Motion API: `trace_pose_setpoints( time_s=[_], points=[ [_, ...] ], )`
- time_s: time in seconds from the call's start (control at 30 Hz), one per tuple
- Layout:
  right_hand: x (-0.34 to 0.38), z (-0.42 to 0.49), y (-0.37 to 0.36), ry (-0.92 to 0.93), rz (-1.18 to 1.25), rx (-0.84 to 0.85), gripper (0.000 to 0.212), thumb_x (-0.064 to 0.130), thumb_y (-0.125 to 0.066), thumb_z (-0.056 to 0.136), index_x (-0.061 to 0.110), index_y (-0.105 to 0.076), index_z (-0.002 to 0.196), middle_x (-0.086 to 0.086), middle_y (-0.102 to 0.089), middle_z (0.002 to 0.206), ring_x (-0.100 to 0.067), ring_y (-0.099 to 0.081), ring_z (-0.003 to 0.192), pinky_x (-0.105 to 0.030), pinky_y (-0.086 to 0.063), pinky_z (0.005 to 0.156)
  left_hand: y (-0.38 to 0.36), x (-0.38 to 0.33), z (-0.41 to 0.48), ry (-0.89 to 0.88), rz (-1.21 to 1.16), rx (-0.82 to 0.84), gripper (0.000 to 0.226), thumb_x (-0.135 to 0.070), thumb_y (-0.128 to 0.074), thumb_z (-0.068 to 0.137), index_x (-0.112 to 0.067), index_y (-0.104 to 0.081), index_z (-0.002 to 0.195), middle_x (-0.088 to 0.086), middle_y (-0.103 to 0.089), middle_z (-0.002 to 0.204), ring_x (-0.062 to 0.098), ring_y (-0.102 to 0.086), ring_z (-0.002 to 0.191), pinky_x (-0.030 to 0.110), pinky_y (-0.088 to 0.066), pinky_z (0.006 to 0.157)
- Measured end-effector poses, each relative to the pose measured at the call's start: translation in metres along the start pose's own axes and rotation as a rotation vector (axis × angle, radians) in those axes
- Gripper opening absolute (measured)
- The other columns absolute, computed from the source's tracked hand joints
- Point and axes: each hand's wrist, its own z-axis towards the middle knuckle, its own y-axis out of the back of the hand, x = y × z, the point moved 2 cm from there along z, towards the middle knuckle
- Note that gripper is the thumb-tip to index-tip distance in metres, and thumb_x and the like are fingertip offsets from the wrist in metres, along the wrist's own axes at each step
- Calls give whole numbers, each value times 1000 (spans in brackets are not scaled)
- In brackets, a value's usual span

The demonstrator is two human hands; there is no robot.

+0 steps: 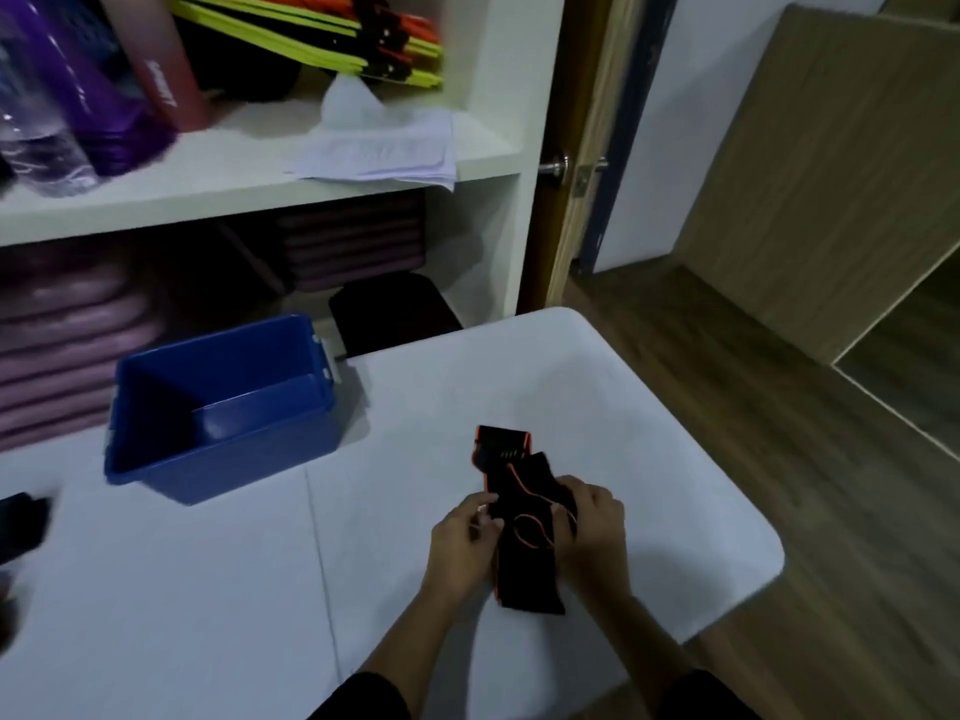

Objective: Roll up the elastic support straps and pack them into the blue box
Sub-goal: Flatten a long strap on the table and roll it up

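A black elastic support strap (524, 558) with orange edging lies partly folded on the white table (208, 589), near its right front. My left hand (462, 543) pinches the strap's left edge. On the opposite side, my right hand (592, 527) grips it with curled fingers. One end of the strap extends away from me past my fingers. The blue box (223, 407) stands open on the table to the left and farther back; I see nothing inside it.
A dark object (23, 522) lies at the table's left edge. Behind the table stands a white shelf (260, 200) with folded mats, papers and bottles. A black stool (389, 309) sits by the shelf. The table's rounded right corner borders wooden floor.
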Motion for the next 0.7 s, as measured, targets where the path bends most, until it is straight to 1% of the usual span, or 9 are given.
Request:
trace_pose_setpoints(
  time_s=[0.1,0.17,0.23,0.27,0.37,0.43,0.5,0.6,0.7],
  points=[
    [-32,29,-4,-92,-43,143,51,38,-34,82,11,-63,114,-16,-66,88,-35,-60,80,-41,-46,74,-22,-10,23,87,-28,13,29,-17,-58,89,-23,-59,118,-5,-62,82,1,-59,74,0,-42,62],
    [-47,43,-10,-178,-31,295,56,42,-31,84,14,-59,123,-19,-67,93,-38,-62,88,-43,-47,81,-33,-14,36,134,-17,29,32,-21,-57,90,-26,-56,121,-7,-61,86,-1,-56,77,-1,-40,62],
    [-52,49,-11,-248,-2,490,44,36,-40,92,22,-51,132,-14,-67,105,-30,-62,98,-37,-48,88,-42,-17,47,167,32,49,35,-25,-55,91,-28,-52,126,-1,-63,99,6,-57,86,4,-39,67],
    [-54,50,-13,-255,34,544,40,30,-45,94,24,-48,134,-11,-67,109,-26,-62,101,-34,-48,88,-46,-18,51,187,59,59,37,-27,-55,91,-28,-50,128,3,-63,107,10,-57,92,9,-40,74],
    [-52,53,-13,-252,121,553,41,18,-53,91,24,-50,132,-9,-62,115,-23,-59,105,-29,-46,88,-54,-16,61,238,139,99,40,-31,-53,92,-27,-46,131,6,-60,122,18,-56,109,17,-39,85],
    [-48,53,-12,-219,210,521,42,10,-58,85,21,-56,125,-2,-63,110,-21,-60,104,-31,-48,91,-58,-13,63,256,199,107,42,-32,-55,90,-28,-46,131,4,-59,124,19,-55,114,21,-41,90],
    [-45,52,-11,-166,316,490,43,4,-63,78,19,-60,118,3,-64,107,-19,-60,103,-36,-48,93,-60,-13,63,252,208,84,41,-25,-59,88,-25,-50,128,2,-59,124,17,-54,114,18,-39,90],
    [-42,51,-10,-128,440,502,50,14,-65,69,25,-59,117,0,-65,110,-16,-61,101,-39,-51,91,-54,-17,59,212,123,-9,40,-11,-64,83,-22,-56,121,0,-57,117,14,-54,109,12,-35,85],
    [-34,53,-10,-140,606,557,58,13,-65,66,28,-55,121,-1,-62,115,-15,-62,105,-35,-52,92,-43,-23,53,148,21,-96,43,0,-63,79,-27,-60,113,-4,-56,109,15,-58,100,16,-44,82]
  ],
)
